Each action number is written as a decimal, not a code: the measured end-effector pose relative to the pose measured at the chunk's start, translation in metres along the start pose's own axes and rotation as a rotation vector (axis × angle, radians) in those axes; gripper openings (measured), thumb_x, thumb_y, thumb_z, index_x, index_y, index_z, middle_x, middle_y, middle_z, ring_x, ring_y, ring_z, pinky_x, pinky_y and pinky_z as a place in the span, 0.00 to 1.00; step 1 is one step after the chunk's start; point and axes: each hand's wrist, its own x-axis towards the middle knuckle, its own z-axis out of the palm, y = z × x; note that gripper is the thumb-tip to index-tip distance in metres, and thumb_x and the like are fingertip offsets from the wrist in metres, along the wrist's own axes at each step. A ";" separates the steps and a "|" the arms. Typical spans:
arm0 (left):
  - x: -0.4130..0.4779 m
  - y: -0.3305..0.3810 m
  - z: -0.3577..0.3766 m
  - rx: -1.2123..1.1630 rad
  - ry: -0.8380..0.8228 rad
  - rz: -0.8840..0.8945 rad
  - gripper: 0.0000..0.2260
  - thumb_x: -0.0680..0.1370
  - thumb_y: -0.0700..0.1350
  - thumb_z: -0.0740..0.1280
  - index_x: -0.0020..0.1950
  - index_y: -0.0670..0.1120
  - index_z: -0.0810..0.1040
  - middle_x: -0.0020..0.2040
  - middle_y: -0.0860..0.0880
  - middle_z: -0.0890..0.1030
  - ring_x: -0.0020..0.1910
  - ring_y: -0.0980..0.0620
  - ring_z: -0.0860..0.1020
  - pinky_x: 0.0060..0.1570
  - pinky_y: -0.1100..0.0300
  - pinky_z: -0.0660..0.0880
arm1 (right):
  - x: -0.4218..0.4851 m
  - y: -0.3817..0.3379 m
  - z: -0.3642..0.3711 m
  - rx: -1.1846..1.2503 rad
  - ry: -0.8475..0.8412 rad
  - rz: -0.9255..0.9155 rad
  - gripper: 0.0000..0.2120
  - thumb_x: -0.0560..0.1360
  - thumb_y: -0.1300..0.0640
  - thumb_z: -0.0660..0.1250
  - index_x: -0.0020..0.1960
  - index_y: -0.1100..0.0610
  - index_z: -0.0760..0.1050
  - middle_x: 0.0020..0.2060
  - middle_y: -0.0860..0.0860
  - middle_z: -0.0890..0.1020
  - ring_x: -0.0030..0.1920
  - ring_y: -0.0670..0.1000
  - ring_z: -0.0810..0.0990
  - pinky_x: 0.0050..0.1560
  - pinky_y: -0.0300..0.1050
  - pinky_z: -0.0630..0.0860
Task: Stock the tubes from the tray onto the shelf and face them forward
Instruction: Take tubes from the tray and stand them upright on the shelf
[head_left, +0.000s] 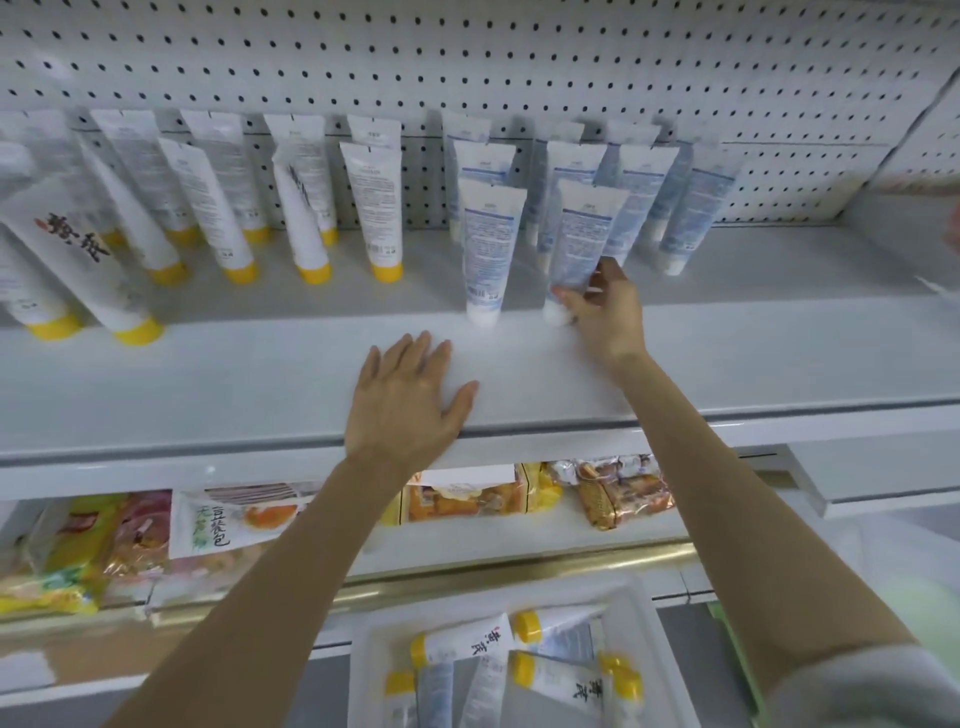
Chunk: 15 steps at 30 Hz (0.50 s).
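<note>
Two arms of one person, viewed from the head camera. Left hand (410, 400) and right hand (605, 312): bare, as are both forearms along their visible length. Right arm, lower right corner: a pale grey sleeve (862, 686) of soft, slightly wrinkled fabric. Left arm: bare to the frame edge.

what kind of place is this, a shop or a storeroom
Most likely a shop aisle, though a stockroom is possible. A white shelf with a pegboard back holds rows of tubes standing cap down, the lower shelf holds packaged snacks, and a tray of more tubes sits below.
</note>
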 end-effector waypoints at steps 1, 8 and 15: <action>0.000 0.000 0.000 0.002 -0.001 -0.003 0.35 0.75 0.64 0.41 0.73 0.48 0.66 0.74 0.46 0.66 0.73 0.47 0.62 0.73 0.47 0.54 | 0.000 0.002 0.001 -0.003 0.008 -0.002 0.19 0.71 0.57 0.73 0.60 0.55 0.72 0.48 0.49 0.81 0.47 0.53 0.81 0.50 0.54 0.80; -0.001 0.000 -0.001 0.007 -0.002 -0.006 0.35 0.75 0.64 0.41 0.74 0.49 0.65 0.74 0.47 0.66 0.74 0.47 0.62 0.74 0.47 0.55 | 0.000 0.004 0.002 -0.036 0.003 -0.017 0.18 0.72 0.55 0.71 0.60 0.53 0.72 0.45 0.45 0.80 0.46 0.52 0.80 0.52 0.56 0.78; -0.001 -0.001 0.000 0.006 0.002 0.003 0.34 0.75 0.64 0.41 0.74 0.49 0.65 0.74 0.47 0.66 0.74 0.47 0.61 0.74 0.47 0.55 | 0.001 0.005 0.001 -0.056 -0.003 -0.005 0.18 0.74 0.56 0.70 0.62 0.56 0.72 0.49 0.50 0.81 0.49 0.53 0.81 0.55 0.54 0.78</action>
